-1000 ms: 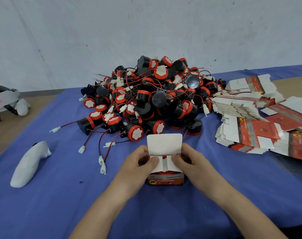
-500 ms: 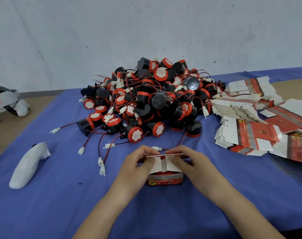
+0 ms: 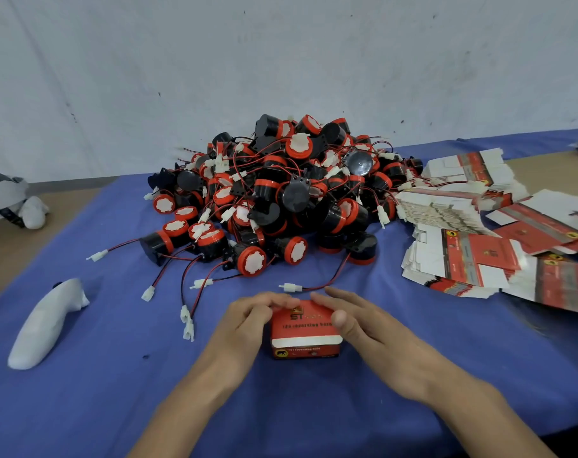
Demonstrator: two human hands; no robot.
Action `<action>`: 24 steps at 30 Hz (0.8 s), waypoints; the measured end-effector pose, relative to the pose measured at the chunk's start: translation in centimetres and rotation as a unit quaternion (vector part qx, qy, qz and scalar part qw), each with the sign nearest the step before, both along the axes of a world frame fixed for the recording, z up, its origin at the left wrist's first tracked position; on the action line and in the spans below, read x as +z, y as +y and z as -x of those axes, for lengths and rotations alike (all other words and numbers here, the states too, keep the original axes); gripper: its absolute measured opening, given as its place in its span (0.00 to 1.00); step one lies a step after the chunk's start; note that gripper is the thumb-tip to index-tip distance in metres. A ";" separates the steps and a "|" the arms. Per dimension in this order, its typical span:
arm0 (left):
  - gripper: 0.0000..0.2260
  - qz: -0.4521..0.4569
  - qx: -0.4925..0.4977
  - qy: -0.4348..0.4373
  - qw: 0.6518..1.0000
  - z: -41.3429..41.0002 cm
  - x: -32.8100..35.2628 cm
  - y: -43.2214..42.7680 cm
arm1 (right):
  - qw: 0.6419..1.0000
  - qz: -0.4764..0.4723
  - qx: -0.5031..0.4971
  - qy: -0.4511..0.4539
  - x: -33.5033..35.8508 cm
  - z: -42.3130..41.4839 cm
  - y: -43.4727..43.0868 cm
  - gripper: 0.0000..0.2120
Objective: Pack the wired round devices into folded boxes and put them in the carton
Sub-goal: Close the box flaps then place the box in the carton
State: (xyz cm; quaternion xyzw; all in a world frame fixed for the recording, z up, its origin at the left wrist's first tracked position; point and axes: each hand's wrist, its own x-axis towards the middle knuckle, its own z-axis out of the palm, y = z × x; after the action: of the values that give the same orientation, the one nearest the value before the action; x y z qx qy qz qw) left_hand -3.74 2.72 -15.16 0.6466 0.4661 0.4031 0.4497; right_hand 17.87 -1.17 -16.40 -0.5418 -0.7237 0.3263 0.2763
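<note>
While my left grip (image 3: 244, 322) curls round the red box (image 3: 306, 352) and my open right grip (image 3: 357, 322) presses its lid (image 3: 301, 320), I should tuck the white flap (image 3: 307, 342) squarely inside.

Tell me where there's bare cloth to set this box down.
Bare cloth lies between the white controller and the loose plugs, and right of the right hand, on the near side of the flat boxes. Crowded: behind the box, up to the pile.
</note>
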 end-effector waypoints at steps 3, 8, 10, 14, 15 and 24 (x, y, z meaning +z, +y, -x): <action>0.13 -0.043 -0.021 0.055 0.997 0.3 -0.7 -0.3 | 0.999 -0.014 -0.006 -0.033 -0.3 0.0 0.2 0.35; 0.12 -0.117 -0.064 0.137 0.982 1.2 -1.6 -0.5 | 0.998 -0.053 0.012 -0.043 -0.4 -0.3 0.4 0.26; 0.12 -0.188 -0.066 0.161 0.967 1.3 -1.8 -0.6 | 0.994 -0.090 0.023 -0.060 -0.2 -0.3 0.3 0.20; 0.12 -0.266 -0.087 0.182 0.943 1.3 -2.3 -0.8 | 0.977 -0.178 0.036 -0.111 -0.3 0.2 -0.2 0.19; 0.13 -0.266 -0.090 0.184 0.942 1.4 -2.5 -0.8 | 0.973 -0.193 0.033 -0.122 -0.4 0.4 -0.4 0.19; 0.18 -0.272 -0.056 0.189 0.942 1.2 -2.5 -1.4 | 0.957 -0.263 -0.014 -0.121 -0.6 1.3 -0.9 0.17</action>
State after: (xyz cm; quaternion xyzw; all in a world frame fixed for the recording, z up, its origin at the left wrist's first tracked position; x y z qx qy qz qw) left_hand -4.97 1.34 -17.66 0.8338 0.3781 0.3590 0.1815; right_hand 16.59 -2.11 -16.95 -0.4952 -0.8044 0.0525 0.3239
